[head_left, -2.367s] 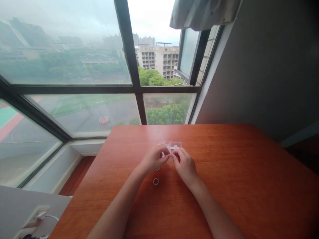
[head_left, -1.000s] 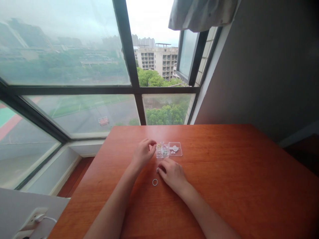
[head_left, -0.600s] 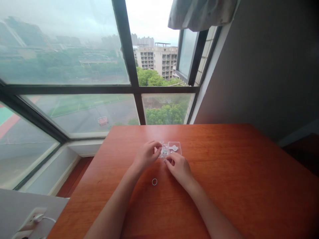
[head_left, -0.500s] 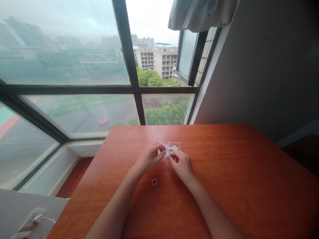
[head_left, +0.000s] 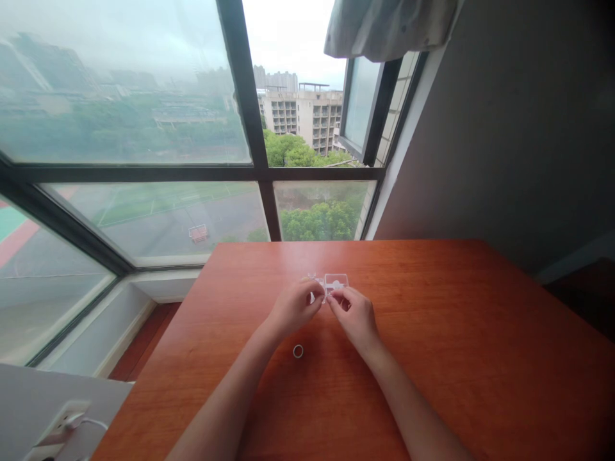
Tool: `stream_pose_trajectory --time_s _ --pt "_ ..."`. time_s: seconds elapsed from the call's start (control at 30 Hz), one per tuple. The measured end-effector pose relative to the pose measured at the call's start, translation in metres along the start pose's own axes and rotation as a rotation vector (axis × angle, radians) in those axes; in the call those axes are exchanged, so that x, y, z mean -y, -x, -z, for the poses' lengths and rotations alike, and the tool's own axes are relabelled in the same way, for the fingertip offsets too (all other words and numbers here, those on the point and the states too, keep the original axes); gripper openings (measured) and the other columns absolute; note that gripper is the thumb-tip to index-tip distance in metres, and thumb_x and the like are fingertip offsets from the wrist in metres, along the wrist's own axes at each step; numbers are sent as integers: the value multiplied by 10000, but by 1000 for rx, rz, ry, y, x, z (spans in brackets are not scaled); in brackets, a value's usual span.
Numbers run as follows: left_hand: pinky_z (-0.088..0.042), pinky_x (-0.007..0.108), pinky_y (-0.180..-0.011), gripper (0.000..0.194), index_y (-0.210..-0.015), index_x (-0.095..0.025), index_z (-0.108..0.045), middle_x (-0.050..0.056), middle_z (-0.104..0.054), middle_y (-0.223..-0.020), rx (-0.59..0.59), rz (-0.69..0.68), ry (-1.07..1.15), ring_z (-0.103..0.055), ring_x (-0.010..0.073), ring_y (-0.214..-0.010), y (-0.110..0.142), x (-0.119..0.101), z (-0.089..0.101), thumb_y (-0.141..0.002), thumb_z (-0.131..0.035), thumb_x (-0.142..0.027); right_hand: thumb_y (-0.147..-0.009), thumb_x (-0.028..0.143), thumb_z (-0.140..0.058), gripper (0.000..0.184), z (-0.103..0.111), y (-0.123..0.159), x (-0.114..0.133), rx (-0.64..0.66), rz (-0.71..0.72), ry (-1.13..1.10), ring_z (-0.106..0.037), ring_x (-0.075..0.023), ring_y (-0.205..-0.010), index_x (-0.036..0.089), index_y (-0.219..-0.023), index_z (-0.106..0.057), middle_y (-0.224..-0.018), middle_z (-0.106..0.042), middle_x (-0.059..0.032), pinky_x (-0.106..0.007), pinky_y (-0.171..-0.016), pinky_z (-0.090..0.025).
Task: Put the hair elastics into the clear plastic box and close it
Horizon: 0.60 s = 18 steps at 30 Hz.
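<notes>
A small clear plastic case (head_left: 336, 276) lies open on the reddish-brown table, with small pale pieces inside that are too tiny to name. My left hand (head_left: 298, 306) is over the left part of the case, thumb and fingertips pinched together. Just to the right, my right hand (head_left: 353, 314) is also pinched, its fingertips at the near edge of the case and almost meeting the left ones. Whatever either pinch holds is too small to make out. A thin pale ring (head_left: 298, 351) lies flat on the table between my forearms, apart from both hands.
The wooden table (head_left: 461, 333) reaches to the windows, whose dark frame (head_left: 192, 173) stands past its far edge. One pane (head_left: 360, 105) is swung outward under a grey cloth (head_left: 389, 29). At lower left, a white plug (head_left: 73, 422) sits in a wall socket.
Both hands have shifted slightly, bringing their fingertips together in front of the case. My right hand's fingers have moved a little up and over its near edge. The ring stays put.
</notes>
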<state>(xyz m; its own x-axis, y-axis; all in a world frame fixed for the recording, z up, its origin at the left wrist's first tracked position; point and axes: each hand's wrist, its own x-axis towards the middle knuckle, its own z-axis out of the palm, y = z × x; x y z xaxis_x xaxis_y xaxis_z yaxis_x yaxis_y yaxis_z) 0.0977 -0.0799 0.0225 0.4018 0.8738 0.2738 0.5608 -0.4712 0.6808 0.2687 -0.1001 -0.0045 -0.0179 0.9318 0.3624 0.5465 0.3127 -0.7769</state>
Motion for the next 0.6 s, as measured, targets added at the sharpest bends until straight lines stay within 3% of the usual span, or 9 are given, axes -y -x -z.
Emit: stream_pose_trajectory --time_s 0.33,0.6 --pt "-410 234 -628 93 -789 -197 -624 20 -659 -810 -100 84 -204 -557 133 -673 3 10 0 -798 -538 -164 -832 292 -582 140 -1 2 3 40 2 -15 -546 -137 -593 206 -766 -671 -709 -647 -6 -245 -595 -421" --pt "-411 230 -617 113 -815 -196 -642 17 -676 -808 -139 97 -217 -572 134 -680 2 20 13 -823 -533 -169 -832 200 -589 94 -5 10 12 242 99 19 -554 -134 -638 209 -789 -673 -701 -638 6 -235 -627 -421"
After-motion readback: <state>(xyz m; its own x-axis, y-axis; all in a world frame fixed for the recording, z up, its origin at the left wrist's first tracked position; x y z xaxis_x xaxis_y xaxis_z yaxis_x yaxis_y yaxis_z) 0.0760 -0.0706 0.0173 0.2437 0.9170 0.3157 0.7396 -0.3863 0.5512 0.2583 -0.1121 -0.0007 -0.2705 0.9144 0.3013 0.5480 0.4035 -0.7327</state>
